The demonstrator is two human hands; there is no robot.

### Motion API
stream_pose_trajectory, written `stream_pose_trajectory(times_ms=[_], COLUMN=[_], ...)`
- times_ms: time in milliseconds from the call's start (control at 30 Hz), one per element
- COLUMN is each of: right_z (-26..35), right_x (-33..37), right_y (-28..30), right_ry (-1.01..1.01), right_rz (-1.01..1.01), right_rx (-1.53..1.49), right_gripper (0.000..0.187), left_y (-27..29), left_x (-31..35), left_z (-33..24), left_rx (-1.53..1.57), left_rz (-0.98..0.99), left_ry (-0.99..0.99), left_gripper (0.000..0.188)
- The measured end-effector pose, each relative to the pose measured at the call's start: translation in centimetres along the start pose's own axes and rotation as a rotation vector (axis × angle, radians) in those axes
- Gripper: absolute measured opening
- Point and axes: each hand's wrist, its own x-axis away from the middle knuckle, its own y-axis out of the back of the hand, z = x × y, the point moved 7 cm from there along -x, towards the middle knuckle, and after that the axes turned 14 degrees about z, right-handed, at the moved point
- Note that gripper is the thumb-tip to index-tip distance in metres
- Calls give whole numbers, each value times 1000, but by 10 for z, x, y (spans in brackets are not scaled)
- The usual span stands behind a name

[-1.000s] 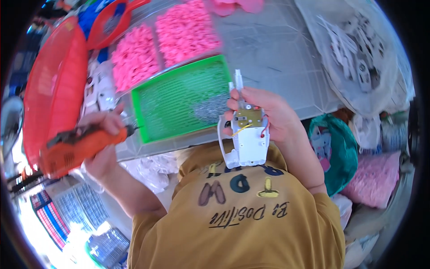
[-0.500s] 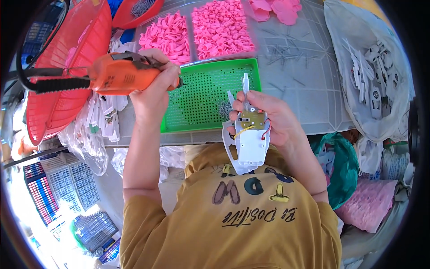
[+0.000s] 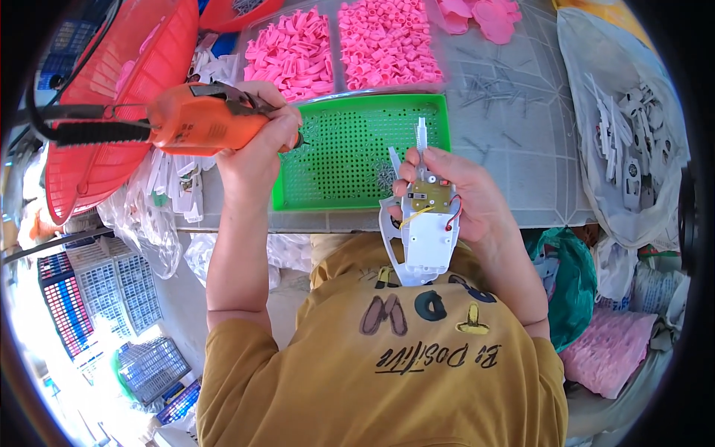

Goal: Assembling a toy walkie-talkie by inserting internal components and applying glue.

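My left hand (image 3: 261, 134) is wrapped round an orange electric screwdriver (image 3: 186, 123), its tip pointing right over the left part of a green perforated tray (image 3: 357, 200). A black coiled cable runs off its back end to the left. In my right hand (image 3: 477, 190) is an opened white plastic housing (image 3: 430, 242) with a handle loop, held in front of my chest. Inside it show a small circuit board (image 3: 430, 195), a yellow wire and a red wire. Small screws (image 3: 385, 177) lie heaped in the tray beside my right fingers. The screwdriver tip is apart from the housing.
Bins of pink plastic parts (image 3: 391, 45) stand behind the tray. Loose metal pins (image 3: 495, 93) lie on the grey table (image 3: 521, 175). At right is a bag of white parts (image 3: 633, 141); at left, a red basket (image 3: 112, 97) and bagged white pieces.
The view has shifted slightly, so the table and tray appear farther right. The housing and my right hand shift with it. Both hands keep their holds.
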Motion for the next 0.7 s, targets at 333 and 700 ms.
stream_pose_trajectory(times_ms=[333,700], right_z=[0,3], right_x=[0,3], right_y=[-1,-1], right_ry=[-3,17], right_rz=[-11,-61], right_rx=[-13,-13], right_gripper=[20,19], left_y=[15,9], left_x=[6,12], left_z=[9,6], left_rx=[-40,-116], left_rz=[-71,-97], left_ry=[8,-34], left_gripper=[23,24])
